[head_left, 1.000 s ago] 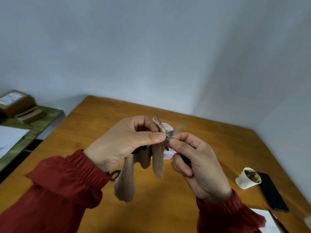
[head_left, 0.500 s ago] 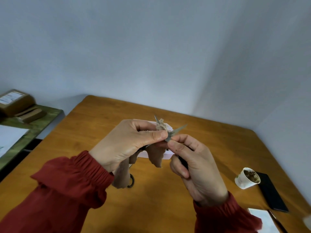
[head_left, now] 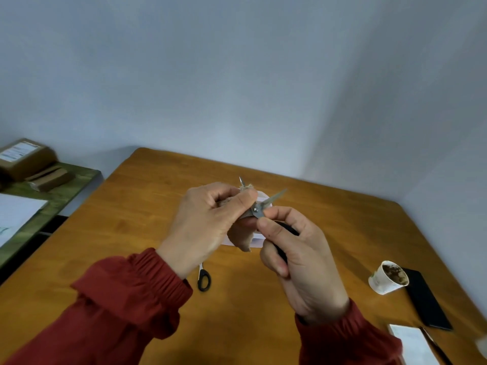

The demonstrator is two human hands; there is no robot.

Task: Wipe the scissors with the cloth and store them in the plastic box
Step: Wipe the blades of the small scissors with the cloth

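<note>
I hold a small pair of scissors (head_left: 266, 204) in the air above the wooden table (head_left: 147, 206), blades spread apart. My right hand (head_left: 297, 259) grips its black handle. My left hand (head_left: 208, 222) pinches a beige cloth (head_left: 241, 238) around one blade, whose tip pokes out above my fingers. The other blade points up to the right, bare. The white plastic box (head_left: 259, 239) lies on the table behind my hands, mostly hidden. A second pair of scissors (head_left: 203, 277) with black handles lies on the table below my left wrist.
A paper cup (head_left: 387, 277) with brown residue stands at the right, beside a black phone (head_left: 424, 299). A white pad with a pen (head_left: 413, 346) lies at the lower right. A green side shelf (head_left: 47, 196) at the left carries cardboard parcels (head_left: 23, 159) and paper.
My left hand has slid the cloth up along the blade, bunching it tighter in my fingers. The hanging end of the cloth has risen, uncovering the second scissors on the table.
</note>
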